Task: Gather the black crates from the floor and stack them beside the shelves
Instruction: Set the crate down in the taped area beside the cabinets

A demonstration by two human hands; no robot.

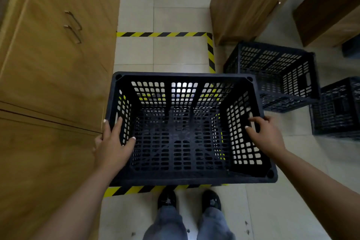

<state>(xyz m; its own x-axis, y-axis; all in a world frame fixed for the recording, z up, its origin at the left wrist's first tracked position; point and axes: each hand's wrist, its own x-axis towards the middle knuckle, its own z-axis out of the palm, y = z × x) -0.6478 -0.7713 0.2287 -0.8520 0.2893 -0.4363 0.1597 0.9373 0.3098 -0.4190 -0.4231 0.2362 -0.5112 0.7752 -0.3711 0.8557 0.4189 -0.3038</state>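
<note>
Wood-grain brown cabinet with two metal handles (54, 68) fills the left side; the floor spot just beside it, inside the yellow-and-black striped floor tape (161, 34), looks like the stack place, judging by the task. Left hand (112, 142) grips the left short wall of the black perforated plastic crate (185, 176), thumb inside against the lattice, fingers curled over the rim to the outside. Crate sits upright and empty, mouth up, held in front of the person above the taped tile; whether its base touches the floor, cannot tell. Right hand (266, 135) grips the opposite short wall, fingers over the rim near the handle slot.

Doing it well: keep both holds level so the crate doesn't tip, lower it square to the cabinet face, close but not scraping the door. Pull fingers clear of the rim only once it rests flat.

Further right, a second black lattice crate (272, 76) lies tipped on its side on the floor, and a third black crate (337, 107) is just beside it at the frame edge; both not yet gathered. They would nest or stack on this one, so line this one up first.
</note>
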